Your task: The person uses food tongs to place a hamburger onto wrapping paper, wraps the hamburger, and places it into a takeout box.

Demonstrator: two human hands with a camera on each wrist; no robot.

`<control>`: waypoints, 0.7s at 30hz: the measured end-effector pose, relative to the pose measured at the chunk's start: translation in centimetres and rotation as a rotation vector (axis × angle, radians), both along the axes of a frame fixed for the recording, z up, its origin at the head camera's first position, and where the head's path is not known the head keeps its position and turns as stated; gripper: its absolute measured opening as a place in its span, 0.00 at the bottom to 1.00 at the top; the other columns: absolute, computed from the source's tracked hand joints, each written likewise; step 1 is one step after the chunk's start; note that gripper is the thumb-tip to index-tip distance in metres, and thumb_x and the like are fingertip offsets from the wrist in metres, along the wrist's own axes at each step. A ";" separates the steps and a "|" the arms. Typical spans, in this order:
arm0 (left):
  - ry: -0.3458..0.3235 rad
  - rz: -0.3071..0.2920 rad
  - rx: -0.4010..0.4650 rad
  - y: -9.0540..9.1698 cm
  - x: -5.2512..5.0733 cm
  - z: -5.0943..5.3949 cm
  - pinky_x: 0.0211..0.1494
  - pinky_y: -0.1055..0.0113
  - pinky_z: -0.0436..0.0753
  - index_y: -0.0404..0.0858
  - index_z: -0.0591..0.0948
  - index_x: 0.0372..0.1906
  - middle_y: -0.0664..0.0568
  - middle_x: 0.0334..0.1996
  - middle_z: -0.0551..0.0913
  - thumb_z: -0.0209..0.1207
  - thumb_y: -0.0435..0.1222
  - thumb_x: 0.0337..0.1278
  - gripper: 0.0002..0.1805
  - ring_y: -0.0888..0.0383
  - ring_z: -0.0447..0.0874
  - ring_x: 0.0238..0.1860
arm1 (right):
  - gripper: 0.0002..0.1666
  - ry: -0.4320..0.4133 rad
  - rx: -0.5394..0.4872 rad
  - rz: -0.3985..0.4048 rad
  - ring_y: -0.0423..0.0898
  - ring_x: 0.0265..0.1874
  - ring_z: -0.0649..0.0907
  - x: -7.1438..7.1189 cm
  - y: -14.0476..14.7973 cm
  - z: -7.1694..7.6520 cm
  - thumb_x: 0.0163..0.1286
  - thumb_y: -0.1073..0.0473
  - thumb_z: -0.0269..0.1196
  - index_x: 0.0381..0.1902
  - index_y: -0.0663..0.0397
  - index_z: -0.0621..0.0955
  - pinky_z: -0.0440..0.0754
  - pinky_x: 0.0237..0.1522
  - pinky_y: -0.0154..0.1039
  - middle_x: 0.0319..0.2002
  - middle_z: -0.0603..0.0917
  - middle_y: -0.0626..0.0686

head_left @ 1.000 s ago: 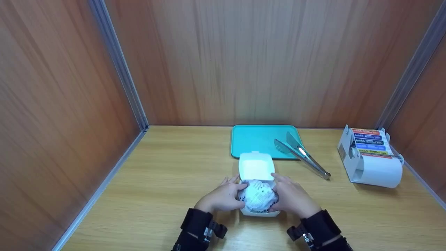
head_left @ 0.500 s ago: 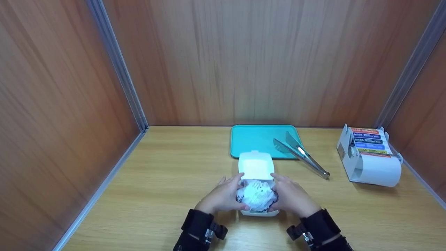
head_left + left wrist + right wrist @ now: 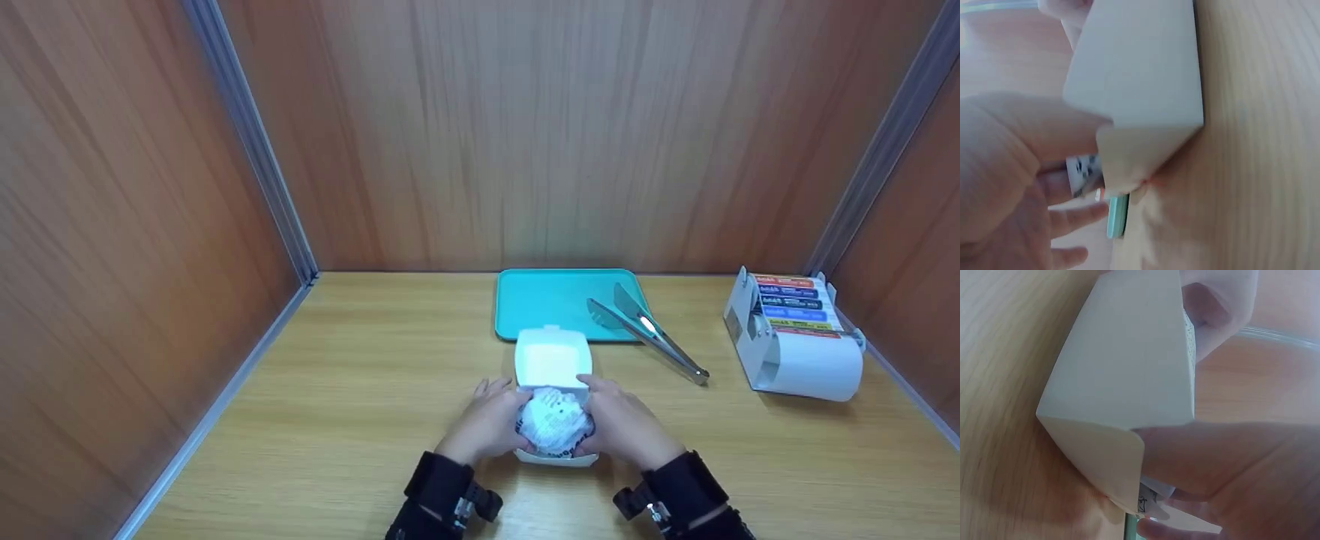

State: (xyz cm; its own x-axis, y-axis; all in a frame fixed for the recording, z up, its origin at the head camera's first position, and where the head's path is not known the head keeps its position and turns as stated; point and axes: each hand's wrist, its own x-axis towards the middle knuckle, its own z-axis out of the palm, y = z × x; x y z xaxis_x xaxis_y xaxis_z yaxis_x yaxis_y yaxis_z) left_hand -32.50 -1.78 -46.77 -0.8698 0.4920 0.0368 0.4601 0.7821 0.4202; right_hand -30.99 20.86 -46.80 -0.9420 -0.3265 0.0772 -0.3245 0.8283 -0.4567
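A round burger wrapped in printed white paper (image 3: pixel 555 424) sits in the base of a white clamshell box (image 3: pixel 556 459). The box's lid (image 3: pixel 553 358) stands raised at the far side. From the left, my left hand (image 3: pixel 489 424) holds the wrapped burger, its thumb inside the box's near wall. My right hand (image 3: pixel 624 426) grips the opposite side, thumb at the near end and fingers farther back. In the left wrist view the box wall (image 3: pixel 1140 67) hides much of the burger. The right wrist view likewise shows mostly the box's outside (image 3: pixel 1117 354).
Behind the box lies a turquoise tray (image 3: pixel 551 296). Metal tongs (image 3: pixel 664 341) rest partly on it, handle end on the table (image 3: pixel 360 420). At the right stands a white dispenser with a label roll (image 3: pixel 806 337). Wooden panels (image 3: pixel 562 135) enclose the back and sides.
My left hand has shifted slightly to the right, and its fingers have moved in closer around the wrapped burger. The right hand has barely moved. Lid, tray and tongs stay as they were.
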 end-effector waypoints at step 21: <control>-0.246 -0.006 -0.047 -0.1 1.0 0.7 0.86 0.46 0.47 0.36 0.62 0.83 0.38 0.84 0.55 0.61 0.36 0.76 0.38 0.40 0.48 0.85 | 0.16 -0.061 0.107 0.017 0.73 0.76 0.67 0.6 -0.4 0.7 0.53 0.62 0.84 0.27 0.59 0.84 0.69 0.67 0.78 0.80 0.66 0.66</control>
